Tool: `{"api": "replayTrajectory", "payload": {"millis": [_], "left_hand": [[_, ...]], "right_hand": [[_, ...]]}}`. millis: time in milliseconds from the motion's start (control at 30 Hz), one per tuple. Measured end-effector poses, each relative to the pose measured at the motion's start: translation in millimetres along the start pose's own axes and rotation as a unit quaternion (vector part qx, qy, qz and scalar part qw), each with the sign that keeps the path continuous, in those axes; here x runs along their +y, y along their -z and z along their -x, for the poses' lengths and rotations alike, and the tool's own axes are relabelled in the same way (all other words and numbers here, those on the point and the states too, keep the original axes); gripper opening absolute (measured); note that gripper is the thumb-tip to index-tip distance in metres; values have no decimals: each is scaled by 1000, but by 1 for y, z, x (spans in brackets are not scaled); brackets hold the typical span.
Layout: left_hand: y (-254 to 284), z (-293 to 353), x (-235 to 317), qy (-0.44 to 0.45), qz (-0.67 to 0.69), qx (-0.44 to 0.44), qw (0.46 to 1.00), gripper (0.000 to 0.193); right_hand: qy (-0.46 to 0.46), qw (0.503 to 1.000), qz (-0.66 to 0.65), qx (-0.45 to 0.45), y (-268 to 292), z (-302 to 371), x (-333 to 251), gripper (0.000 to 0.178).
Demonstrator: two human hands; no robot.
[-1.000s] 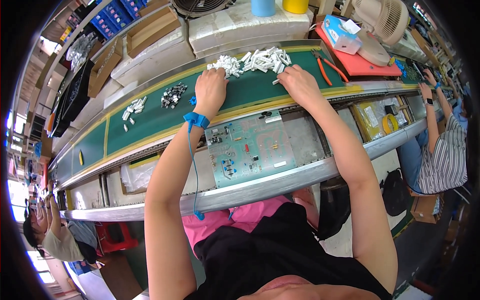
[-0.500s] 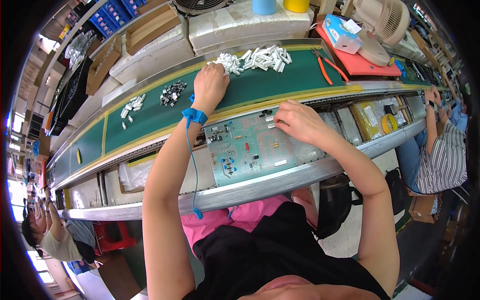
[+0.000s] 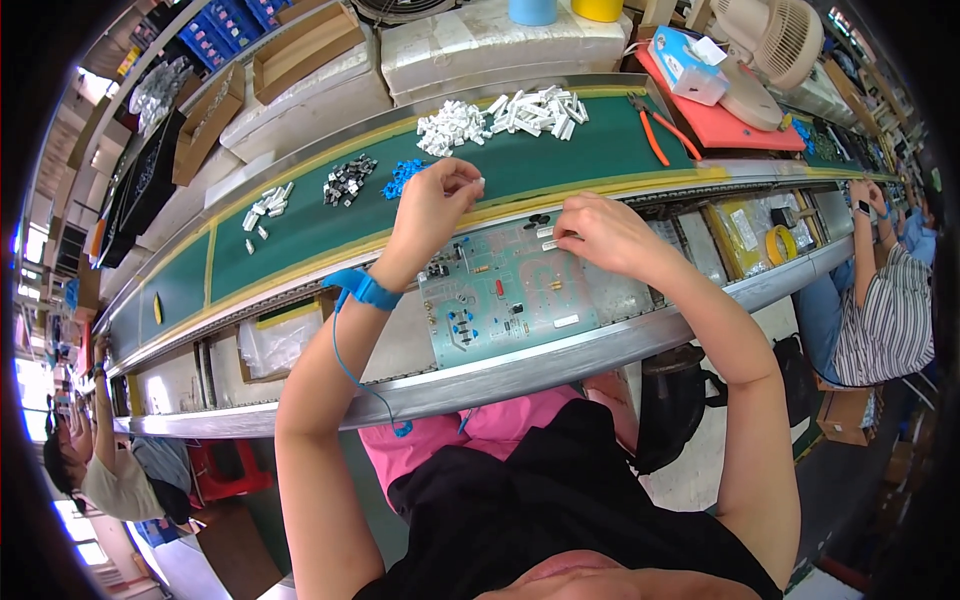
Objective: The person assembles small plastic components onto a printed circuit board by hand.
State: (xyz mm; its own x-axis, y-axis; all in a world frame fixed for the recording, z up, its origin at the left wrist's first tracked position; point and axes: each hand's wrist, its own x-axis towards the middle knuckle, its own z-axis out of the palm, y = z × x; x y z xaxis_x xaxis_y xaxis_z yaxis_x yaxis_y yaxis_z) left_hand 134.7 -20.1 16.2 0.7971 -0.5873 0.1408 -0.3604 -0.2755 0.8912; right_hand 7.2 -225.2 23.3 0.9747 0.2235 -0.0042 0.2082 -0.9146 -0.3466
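Board (image 3: 515,295): pale green, frame centre, on the rail before the green belt (image 3: 300,235).
Left hand (image 3: 432,205): pulled back from the white parts (image 3: 500,115), pinching one small white piece above the board.
Right hand (image 3: 600,232): dropped from belt to board, fingertips pressing a white part (image 3: 549,244) at its upper edge.
Meaning: picking over, seating likely begun.

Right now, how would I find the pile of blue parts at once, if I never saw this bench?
Find the green belt that runs across the bench. On it, just left of the left hand, lies the blue pile, between the dark parts and a white pile. It is the only blue heap there.
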Motion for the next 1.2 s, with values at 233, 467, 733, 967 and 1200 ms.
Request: {"api": "replayTrajectory", "payload": {"millis": [233,467,733,967,1200], "left_hand": [[-12,28,10,-17,13,-18,1000,19],[-31,41,11,-112,-152,-29,982,15],[-50,42,2,-195,-257,-25,946,10],[-53,40,5,-198,-275,-25,940,10],[-54,40,13,-192,-364,-34,911,9]], "right_hand": [[-6,1000,17,1,1,-1,-3,12],[-1,1000,8,23,0,-3,-7,8],[-9,1000,20,-2,1,-3,-6,8],[-31,999,-22,17,7,-4,-10,16],[-34,993,-94,63,24,-41,-3,12]]}}
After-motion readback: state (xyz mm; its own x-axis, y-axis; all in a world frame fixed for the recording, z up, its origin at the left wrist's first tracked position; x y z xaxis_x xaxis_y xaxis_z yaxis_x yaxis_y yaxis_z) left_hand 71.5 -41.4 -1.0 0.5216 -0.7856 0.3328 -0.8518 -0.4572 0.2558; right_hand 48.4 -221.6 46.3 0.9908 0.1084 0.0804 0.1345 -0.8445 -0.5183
